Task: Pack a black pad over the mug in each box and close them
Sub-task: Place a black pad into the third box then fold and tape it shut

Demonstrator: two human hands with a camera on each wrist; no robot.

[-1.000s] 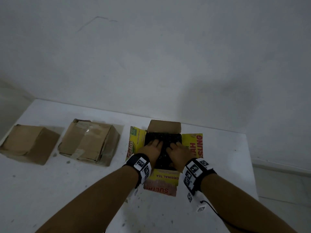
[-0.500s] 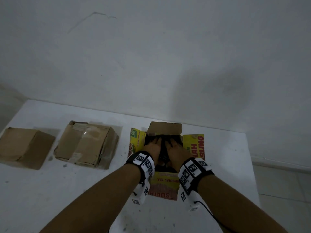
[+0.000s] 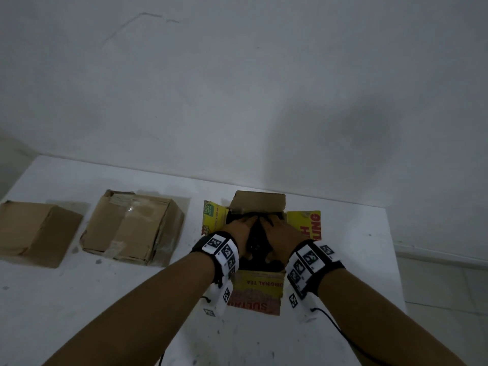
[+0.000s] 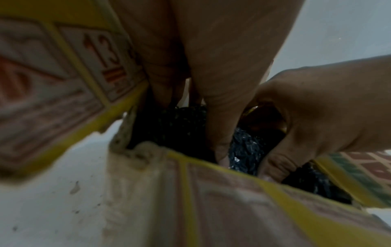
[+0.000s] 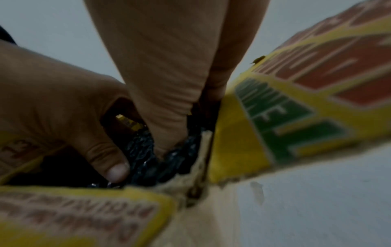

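An open yellow printed box (image 3: 260, 291) stands on the white table with all its flaps spread outward. A black bubbly pad (image 3: 257, 241) lies inside it and hides whatever is below. My left hand (image 3: 241, 228) and right hand (image 3: 280, 229) reach into the box side by side, fingers straight, pressing down on the pad. In the left wrist view my left hand (image 4: 201, 83) pushes its thumb into the pad (image 4: 243, 150). In the right wrist view my right hand (image 5: 169, 83) presses the pad (image 5: 143, 160) by the box's corner. No mug shows.
Two shut brown cardboard boxes stand left of the open one: a taped one (image 3: 132, 228) close by and a plain one (image 3: 34, 231) at the far left. The table (image 3: 105, 299) ends just right of the open box. A white wall rises behind.
Both hands have slid forward and closer together, going deeper into the box. The pad has sunk lower under them, and less of it shows.
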